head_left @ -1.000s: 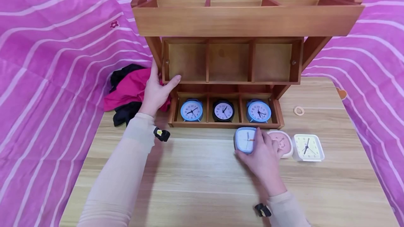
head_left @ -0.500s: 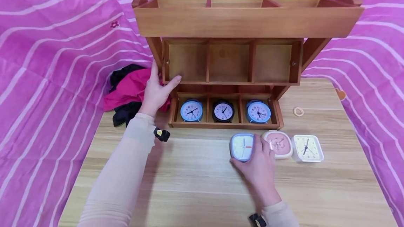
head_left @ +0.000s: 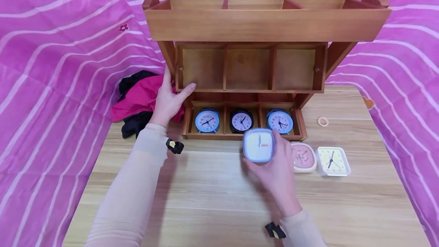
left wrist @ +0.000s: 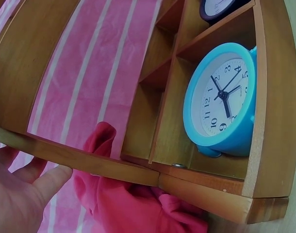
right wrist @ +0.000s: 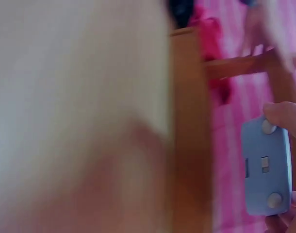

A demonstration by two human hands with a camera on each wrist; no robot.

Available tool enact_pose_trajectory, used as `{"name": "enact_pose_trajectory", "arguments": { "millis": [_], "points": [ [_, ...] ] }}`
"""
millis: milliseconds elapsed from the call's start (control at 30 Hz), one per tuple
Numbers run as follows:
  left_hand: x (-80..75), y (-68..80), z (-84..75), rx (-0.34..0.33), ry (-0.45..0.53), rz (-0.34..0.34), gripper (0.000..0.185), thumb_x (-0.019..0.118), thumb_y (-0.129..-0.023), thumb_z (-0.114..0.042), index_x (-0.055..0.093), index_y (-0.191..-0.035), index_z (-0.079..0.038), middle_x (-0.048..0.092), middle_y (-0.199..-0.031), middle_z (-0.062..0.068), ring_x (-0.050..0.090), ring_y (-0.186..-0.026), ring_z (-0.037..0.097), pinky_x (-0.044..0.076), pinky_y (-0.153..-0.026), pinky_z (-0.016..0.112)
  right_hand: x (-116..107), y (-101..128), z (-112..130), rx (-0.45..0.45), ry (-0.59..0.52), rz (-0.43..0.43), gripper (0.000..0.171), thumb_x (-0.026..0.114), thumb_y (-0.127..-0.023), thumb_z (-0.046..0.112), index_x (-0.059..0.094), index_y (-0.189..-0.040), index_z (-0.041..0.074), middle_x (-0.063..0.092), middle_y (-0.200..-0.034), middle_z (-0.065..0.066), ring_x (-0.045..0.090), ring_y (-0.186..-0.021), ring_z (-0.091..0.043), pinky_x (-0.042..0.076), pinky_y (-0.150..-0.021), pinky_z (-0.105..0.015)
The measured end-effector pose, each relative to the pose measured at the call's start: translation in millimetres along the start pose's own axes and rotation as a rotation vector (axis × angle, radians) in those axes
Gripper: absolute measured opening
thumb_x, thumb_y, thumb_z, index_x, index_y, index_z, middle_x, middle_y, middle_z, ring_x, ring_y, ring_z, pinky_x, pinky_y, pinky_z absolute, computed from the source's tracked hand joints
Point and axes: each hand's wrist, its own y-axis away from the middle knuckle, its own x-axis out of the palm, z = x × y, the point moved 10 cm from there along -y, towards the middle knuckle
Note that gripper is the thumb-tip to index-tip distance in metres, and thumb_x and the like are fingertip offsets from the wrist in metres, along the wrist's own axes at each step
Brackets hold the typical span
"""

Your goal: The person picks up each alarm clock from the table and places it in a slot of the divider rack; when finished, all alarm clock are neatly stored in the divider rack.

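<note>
My right hand (head_left: 277, 169) pinches a light blue square alarm clock (head_left: 255, 151) by its sides, dial up, in front of the lowest tier of a three-tier wooden shelf (head_left: 267, 26). In the right wrist view, the underside of the alarm clock (right wrist: 262, 165) shows two round feet. My left hand (head_left: 169, 104) grips the shelf's left side, thumb over the middle tier's front. Its fingers (left wrist: 53, 182) pass behind the side strut in the left wrist view. The lowest tier holds a blue round clock (head_left: 207, 121), a black clock (head_left: 241, 121) and another blue clock (head_left: 279, 122).
Right of the held clock, a pink clock (head_left: 303, 158) and a white square clock (head_left: 333, 161) lie on the wooden table (head_left: 205, 205). A small ring (head_left: 322, 121) lies behind them. Pink and black cloth (head_left: 137, 102) is bunched left of the shelf. Striped pink fabric (head_left: 68, 87) surrounds the table.
My right hand has drawn the light blue clock left, away from the pink one, then raised it toward the shelf's lowest tier. The left hand has kept its grip on the shelf.
</note>
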Motion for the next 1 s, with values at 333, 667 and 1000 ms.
{"name": "enact_pose_trajectory", "arguments": {
  "millis": [333,667,1000],
  "points": [
    [-3.3,-0.9,5.5,-0.005,0.004,-0.012,0.099,0.079,-0.093,-0.042,0.011,-0.163,-0.052,0.038,-0.166,-0.006,0.041,-0.149,0.021,0.041,-0.119,0.046,-22,-69,134,-0.309,-0.140,-0.206,0.115,0.096,-0.066,0.055,0.040,-0.157,0.014,0.052,-0.139,-0.013,0.039,-0.130,-0.031,0.043,-0.097,-0.048],
    [-3.5,-4.3,-5.1,0.069,0.017,0.000,0.101,0.080,-0.093,-0.035,0.011,-0.166,-0.046,0.041,-0.164,-0.001,0.047,-0.144,0.022,0.043,-0.117,0.042,10,-120,197,-0.344,-0.074,-0.230,0.113,0.089,-0.070,0.064,0.039,-0.156,0.012,0.052,-0.141,-0.009,0.041,-0.129,-0.026,0.038,-0.104,-0.043],
    [2.2,-7.0,-2.9,0.083,0.031,0.072,0.101,0.077,-0.096,-0.029,0.005,-0.167,-0.042,0.030,-0.169,-0.004,0.036,-0.151,0.017,0.039,-0.121,0.041,50,-144,207,-0.240,0.113,-0.112,0.117,0.081,-0.072,0.073,0.029,-0.161,0.019,0.046,-0.149,-0.009,0.044,-0.130,-0.028,0.039,-0.105,-0.050]
  ]
}}
